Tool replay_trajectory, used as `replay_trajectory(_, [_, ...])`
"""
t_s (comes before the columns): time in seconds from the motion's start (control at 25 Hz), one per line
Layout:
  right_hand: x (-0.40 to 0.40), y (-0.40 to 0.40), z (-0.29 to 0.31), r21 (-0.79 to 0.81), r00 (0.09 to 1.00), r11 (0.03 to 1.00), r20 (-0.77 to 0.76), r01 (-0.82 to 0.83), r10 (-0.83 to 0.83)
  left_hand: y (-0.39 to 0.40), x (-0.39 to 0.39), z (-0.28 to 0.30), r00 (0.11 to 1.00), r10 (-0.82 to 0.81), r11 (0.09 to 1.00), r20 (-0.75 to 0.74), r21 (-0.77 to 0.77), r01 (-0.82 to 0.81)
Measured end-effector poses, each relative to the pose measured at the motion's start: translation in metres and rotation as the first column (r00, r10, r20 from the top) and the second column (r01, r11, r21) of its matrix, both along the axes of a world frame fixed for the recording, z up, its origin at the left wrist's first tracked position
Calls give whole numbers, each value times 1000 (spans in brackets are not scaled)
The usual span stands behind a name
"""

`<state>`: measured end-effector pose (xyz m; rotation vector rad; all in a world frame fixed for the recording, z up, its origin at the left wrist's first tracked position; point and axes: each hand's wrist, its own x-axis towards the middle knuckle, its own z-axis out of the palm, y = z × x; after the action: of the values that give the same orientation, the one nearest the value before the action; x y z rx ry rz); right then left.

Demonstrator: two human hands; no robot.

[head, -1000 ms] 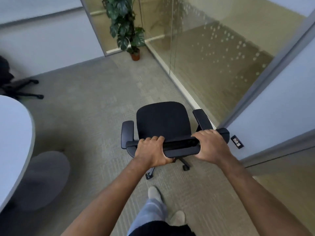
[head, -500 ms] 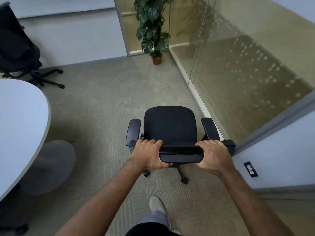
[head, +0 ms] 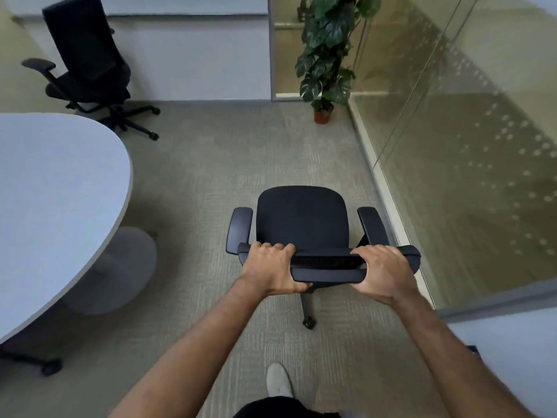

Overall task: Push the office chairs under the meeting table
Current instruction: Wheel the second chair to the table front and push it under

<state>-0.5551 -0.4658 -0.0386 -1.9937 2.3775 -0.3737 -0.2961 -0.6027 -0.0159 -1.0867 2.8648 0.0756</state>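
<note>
Pretty clearly an office meeting room: grey carpet tiles (head: 229, 164), a rounded pale desk (head: 54, 188) on a pedestal, black swivel chairs (head: 301, 221) on casters, frosted-dot glass partition walls (head: 470, 152), and a potted plant (head: 327, 52) in the corner.

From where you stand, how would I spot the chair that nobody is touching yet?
Start at the big pale meeting table on the left and follow its rounded edge to the far end, by the white wall. There stands the other office chair, black, with a tall backrest. Unlike the low-backed chair gripped by the left hand and right hand, it stands alone, turned sideways.
</note>
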Motion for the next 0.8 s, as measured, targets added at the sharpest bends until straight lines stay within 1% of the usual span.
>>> replay_trajectory(0.24, [-6,-71,2,13,984,984,8,-176,176,-21,15,4,986,164,986,7,-7,-164])
replay_trajectory(0.44, [-12,-143,3,29,938,938,9,-346,346,-39,21,7,941,338,941,6,6,-338])
replay_trajectory(0.6, [-17,-205,5,38,872,872,37,-489,487,-51,16,7,869,496,868,-1,25,-495])
replay_trajectory(0.8, [-18,-276,5,45,747,746,-12,-664,665,-62,5,3,737,675,738,-19,34,-674])
